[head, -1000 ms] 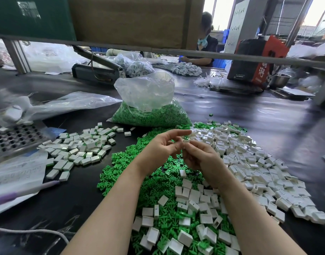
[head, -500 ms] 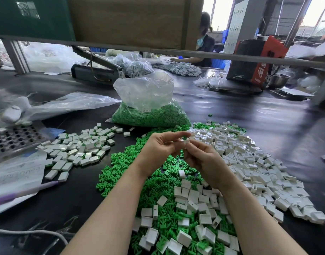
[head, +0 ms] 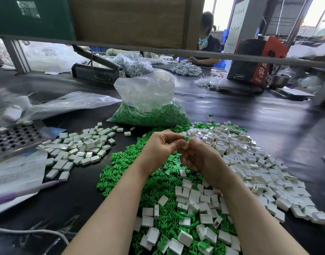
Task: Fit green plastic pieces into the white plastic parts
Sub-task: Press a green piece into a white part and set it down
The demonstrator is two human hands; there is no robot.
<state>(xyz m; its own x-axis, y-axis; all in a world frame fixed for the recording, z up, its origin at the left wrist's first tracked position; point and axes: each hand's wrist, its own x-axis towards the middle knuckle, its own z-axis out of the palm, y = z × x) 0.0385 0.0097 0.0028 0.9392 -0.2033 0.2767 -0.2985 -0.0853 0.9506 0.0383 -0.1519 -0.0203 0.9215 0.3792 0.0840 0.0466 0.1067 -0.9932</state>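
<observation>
Moved a little since before: a green piece point(head: 186, 138) now peeks out at the fingertips, where only a bit of white showed a moment ago. Both hands still up over the piles, in the middle of the table.

Far left: a metal tray with holes point(head: 14, 138), papers point(head: 18, 172) near it, a purple pen point(head: 25, 190) on top. Next, a small heap of white boxes with green inside point(head: 79, 148), spread out flat, apart from the big piles. Dark bare table point(head: 66, 208) between that heap and the left arm, so some free room there.

Left hand point(head: 161, 146): lifted, wrist bent, fingers curled, thumb and first finger pinching the green piece. Arm coming in from the near edge, low over the loose green pieces point(head: 125, 172).

Behind the hands, far side: a clear bag of green pieces point(head: 150, 111), top open and standing up.

Right hand point(head: 198, 157): touching the left one, fingers curled in tight. Something small maybe held inside, cannot tell what. Arm lying over mixed green and white bits.

Right: a wide pile of white parts point(head: 250, 162), reaching almost to the near right edge. Past it, far right, more bare dark table.

Far back: a red and black box point(head: 257, 59), a metal bowl point(head: 279, 80), another person point(head: 207, 43) sitting.
</observation>
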